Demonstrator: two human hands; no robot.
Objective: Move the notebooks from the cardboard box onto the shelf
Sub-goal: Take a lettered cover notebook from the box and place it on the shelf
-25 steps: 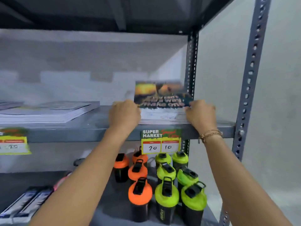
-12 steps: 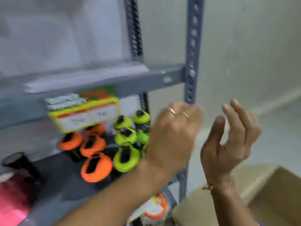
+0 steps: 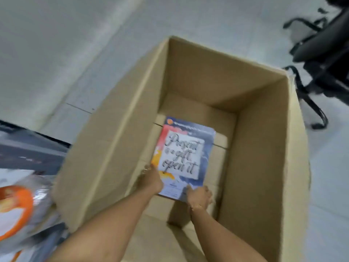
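A tall open cardboard box (image 3: 117, 140) stands on the floor below me. At its bottom lies a notebook (image 3: 184, 154) with a blue, red and yellow cover and dark script lettering. My left hand (image 3: 151, 179) is down inside the box on the notebook's near left edge. My right hand (image 3: 199, 195) grips the near right corner of the same notebook. Whether more notebooks lie under it is hidden. The shelf's grey edge (image 3: 32, 148) shows at the far left, blurred.
An orange-lidded item in clear wrapping (image 3: 17, 212) is at the lower left beside the box. A black office chair (image 3: 324, 59) stands at the upper right on the pale tiled floor (image 3: 328, 167). A white wall (image 3: 47, 53) runs behind.
My view swung from the shelf down to the box. Both hands left the notebook placed on the shelf, dropped into the box and took hold of another notebook.
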